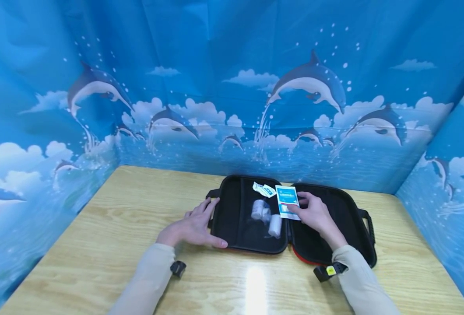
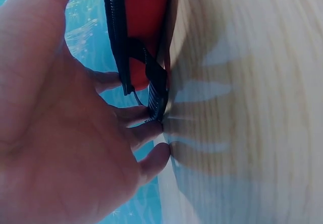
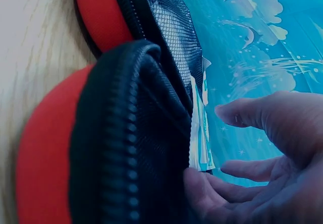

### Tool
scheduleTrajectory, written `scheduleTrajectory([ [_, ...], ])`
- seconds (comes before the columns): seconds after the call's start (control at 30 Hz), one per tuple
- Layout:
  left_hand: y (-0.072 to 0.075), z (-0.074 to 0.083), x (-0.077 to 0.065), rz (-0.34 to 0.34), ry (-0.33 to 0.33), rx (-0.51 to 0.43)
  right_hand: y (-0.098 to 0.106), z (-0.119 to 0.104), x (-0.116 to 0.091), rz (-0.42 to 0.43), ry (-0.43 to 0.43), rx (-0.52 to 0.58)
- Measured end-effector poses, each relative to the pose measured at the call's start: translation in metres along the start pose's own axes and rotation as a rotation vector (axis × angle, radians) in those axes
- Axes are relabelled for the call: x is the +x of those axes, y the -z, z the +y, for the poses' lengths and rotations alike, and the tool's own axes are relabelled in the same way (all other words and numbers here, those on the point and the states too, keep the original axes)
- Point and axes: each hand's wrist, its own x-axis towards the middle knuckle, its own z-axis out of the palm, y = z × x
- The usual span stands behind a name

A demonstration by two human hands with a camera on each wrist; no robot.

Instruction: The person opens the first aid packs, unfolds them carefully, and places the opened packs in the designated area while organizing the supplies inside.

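Observation:
An unzipped black-lined case point(image 1: 228, 214) with a red shell lies unfolded on the table. My left hand point(image 1: 194, 225) rests along its left side, fingers spread by a strap and thumb at the front corner; the left wrist view shows fingertips at the black strap point(image 2: 157, 90). Over the middle hinge lies a flat blue-and-white packet point(image 1: 288, 197). At its right edge is my right hand point(image 1: 314, 212), thumb overlapping it in the head view. The right wrist view shows a fingertip at the packet point(image 3: 198, 133), with the other digits loosely spread apart from it.
White rolls point(image 1: 274, 225) in clear wrapping and small white-and-blue sachets point(image 1: 263, 189) lie in the case's left half, where black mesh point(image 3: 176, 32) covers white contents. A carry handle point(image 1: 367, 223) projects at the right. A dolphin-print curtain point(image 1: 216, 87) hangs behind the wooden table point(image 1: 137, 197).

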Motion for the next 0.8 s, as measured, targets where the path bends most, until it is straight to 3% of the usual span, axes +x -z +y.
scheduleTrajectory([
  [0.47, -0.002, 0.000, 0.001, 0.010, -0.002, 0.014, 0.000, 0.008, -0.003, 0.020, -0.050, 0.123],
  [0.8, -0.001, 0.000, 0.000, 0.010, 0.000, 0.011, 0.008, 0.016, -0.009, 0.078, -0.020, 0.193],
])
